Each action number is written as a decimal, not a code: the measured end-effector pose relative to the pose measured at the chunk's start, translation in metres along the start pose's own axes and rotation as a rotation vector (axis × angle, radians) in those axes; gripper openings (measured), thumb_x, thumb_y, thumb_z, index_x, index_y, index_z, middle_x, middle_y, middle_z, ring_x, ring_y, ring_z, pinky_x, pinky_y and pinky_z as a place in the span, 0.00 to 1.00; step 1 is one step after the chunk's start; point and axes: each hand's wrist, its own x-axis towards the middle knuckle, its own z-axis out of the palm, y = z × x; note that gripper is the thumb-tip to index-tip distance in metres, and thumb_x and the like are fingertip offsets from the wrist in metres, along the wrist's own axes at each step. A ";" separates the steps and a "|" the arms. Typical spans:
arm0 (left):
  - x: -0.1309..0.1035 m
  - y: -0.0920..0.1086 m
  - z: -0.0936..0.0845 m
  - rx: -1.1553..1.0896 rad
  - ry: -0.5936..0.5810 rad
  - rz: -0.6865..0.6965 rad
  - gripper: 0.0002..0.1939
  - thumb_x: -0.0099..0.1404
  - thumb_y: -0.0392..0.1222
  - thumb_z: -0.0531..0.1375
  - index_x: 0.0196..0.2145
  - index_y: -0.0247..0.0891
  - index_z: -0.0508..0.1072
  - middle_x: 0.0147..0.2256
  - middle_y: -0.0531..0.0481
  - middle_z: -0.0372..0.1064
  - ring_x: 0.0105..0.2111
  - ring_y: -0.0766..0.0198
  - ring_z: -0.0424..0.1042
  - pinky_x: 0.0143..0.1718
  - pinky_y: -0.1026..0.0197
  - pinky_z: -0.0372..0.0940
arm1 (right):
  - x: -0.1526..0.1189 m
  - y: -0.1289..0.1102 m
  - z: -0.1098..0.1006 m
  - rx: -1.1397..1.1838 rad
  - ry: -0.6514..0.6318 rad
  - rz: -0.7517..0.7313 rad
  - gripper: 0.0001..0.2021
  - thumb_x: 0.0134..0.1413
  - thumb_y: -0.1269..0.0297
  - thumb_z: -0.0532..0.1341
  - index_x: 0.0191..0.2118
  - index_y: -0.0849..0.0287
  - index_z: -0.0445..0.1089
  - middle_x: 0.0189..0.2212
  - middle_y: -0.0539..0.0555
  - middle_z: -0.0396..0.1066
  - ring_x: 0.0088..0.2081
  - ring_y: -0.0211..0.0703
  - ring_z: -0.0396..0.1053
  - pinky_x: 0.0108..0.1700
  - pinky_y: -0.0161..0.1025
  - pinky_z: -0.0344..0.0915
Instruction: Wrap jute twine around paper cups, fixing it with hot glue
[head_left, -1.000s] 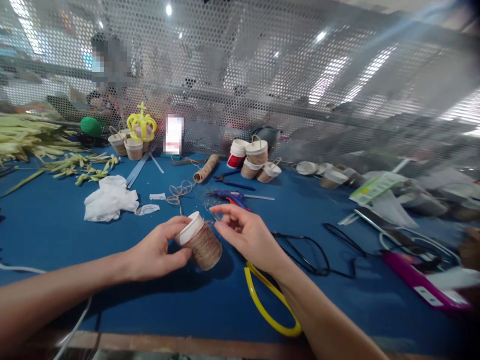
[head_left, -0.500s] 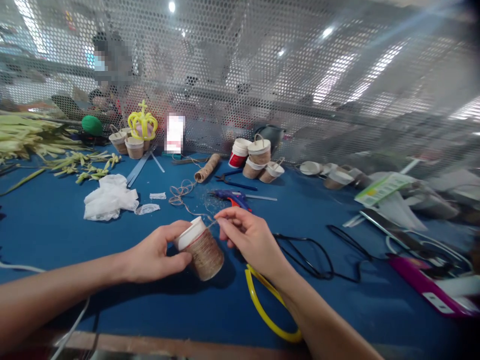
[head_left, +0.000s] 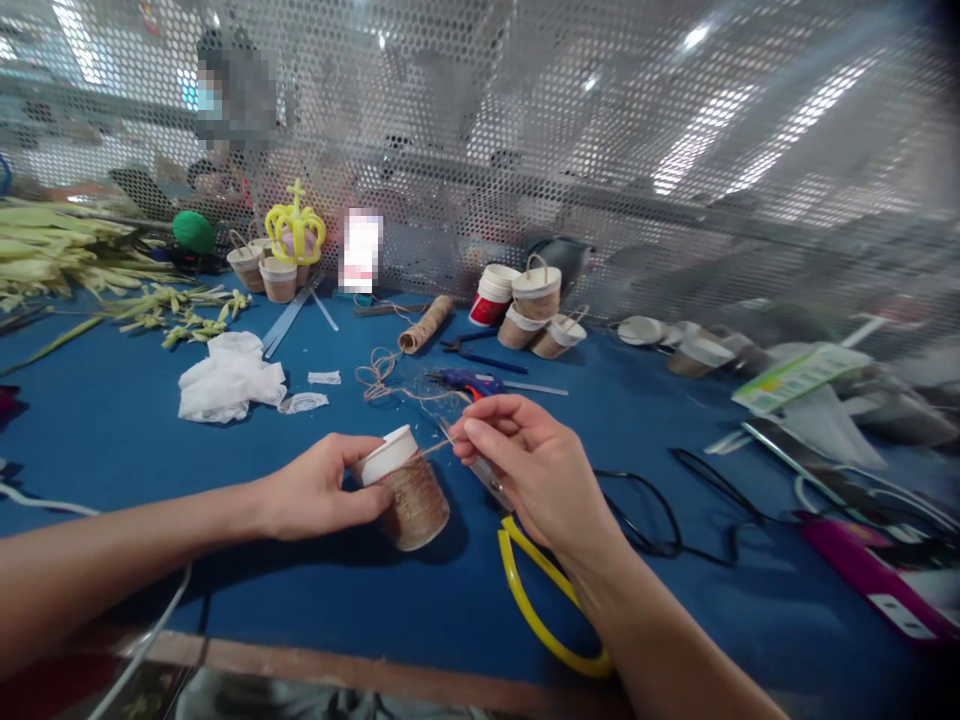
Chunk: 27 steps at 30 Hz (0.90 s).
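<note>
Tilted above the blue table, a white paper cup wrapped in brown twine is gripped at its rim by my left hand. The thumb lies along its near side. To the right, my right hand pinches the twine, which stretches from the cup's upper edge to my fingertips. Loose loops of it lie behind, leading to a twine roll. Just beyond my right hand rests a blue glue gun, partly hidden by the fingers.
Twine-wrapped cups stand at the back, beside pliers. Crumpled white cloth lies left. A yellow tube curves beneath my right wrist. Black cable and a purple power strip are at right. A perforated metal screen rises behind.
My right hand has drawn away from the cup to the right, lengthening the stretch of twine between them. My left hand still holds the cup. The view has shifted slightly.
</note>
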 end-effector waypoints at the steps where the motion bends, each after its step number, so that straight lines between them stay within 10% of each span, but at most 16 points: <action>1: 0.000 0.000 0.000 0.002 -0.001 0.000 0.12 0.56 0.35 0.53 0.38 0.29 0.69 0.29 0.49 0.70 0.30 0.64 0.67 0.32 0.65 0.62 | 0.000 0.000 0.000 -0.012 0.004 0.003 0.06 0.43 0.66 0.63 0.29 0.60 0.67 0.24 0.49 0.72 0.24 0.33 0.68 0.29 0.33 0.66; 27: -0.006 -0.006 -0.002 0.234 0.024 0.210 0.07 0.56 0.37 0.54 0.30 0.32 0.69 0.30 0.48 0.67 0.33 0.63 0.66 0.37 0.64 0.64 | 0.001 0.012 0.003 -0.135 -0.041 0.095 0.06 0.43 0.66 0.62 0.30 0.61 0.66 0.23 0.49 0.70 0.24 0.34 0.68 0.30 0.34 0.66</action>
